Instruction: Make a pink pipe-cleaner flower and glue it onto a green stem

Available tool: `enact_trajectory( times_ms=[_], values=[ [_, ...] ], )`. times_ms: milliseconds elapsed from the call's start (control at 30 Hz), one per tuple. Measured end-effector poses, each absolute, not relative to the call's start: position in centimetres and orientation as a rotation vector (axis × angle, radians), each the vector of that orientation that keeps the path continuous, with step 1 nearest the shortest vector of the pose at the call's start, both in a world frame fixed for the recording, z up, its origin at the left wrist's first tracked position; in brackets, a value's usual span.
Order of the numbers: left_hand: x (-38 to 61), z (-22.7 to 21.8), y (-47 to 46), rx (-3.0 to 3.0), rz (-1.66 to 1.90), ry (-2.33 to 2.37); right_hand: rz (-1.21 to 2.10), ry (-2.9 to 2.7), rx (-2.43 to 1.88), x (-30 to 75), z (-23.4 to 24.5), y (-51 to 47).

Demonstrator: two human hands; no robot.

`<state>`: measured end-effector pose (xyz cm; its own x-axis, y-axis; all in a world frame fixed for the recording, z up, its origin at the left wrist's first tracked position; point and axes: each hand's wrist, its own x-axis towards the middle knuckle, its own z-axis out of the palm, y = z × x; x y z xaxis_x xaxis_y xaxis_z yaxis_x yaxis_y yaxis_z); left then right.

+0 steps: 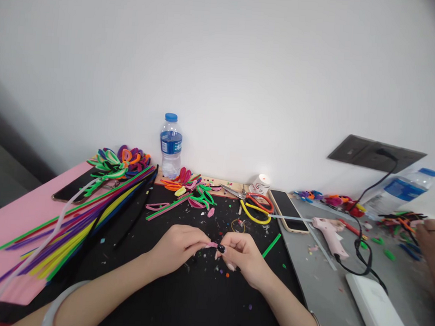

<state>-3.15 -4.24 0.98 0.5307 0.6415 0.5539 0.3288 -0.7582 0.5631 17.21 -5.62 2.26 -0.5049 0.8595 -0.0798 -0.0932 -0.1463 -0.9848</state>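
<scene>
Over the black mat [178,304], my left hand [180,247] and my right hand [244,258] meet, fingers pinched. Between their fingertips is a short pink pipe cleaner piece [212,245], each hand gripping one end; its exact shape is partly hidden by the fingers. A green pipe cleaner piece [272,245] lies just right of my right hand. Beyond my hands are pink pipe cleaner loops [158,206], green loops [203,197] and scissors [257,208] with red and yellow handles. Small coloured scraps dot the mat around my fingers.
Long pipe cleaners [82,223] spread across the left side. A water bottle [171,147] stands by the wall. Rightward lie a phone [288,212], a pink glue gun [331,236] with a black cord, and a white power strip [380,313]. Another person's hand [433,242] is at far right.
</scene>
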Motion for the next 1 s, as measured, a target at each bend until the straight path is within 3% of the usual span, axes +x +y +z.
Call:
enact_trajectory(
  times_ms=[1000],
  values=[
    [-3.14,0.56,-4.34,2.426,1.050,0.895,1.581,-1.588,-1.075,17.40,2.51,-5.39]
  ],
)
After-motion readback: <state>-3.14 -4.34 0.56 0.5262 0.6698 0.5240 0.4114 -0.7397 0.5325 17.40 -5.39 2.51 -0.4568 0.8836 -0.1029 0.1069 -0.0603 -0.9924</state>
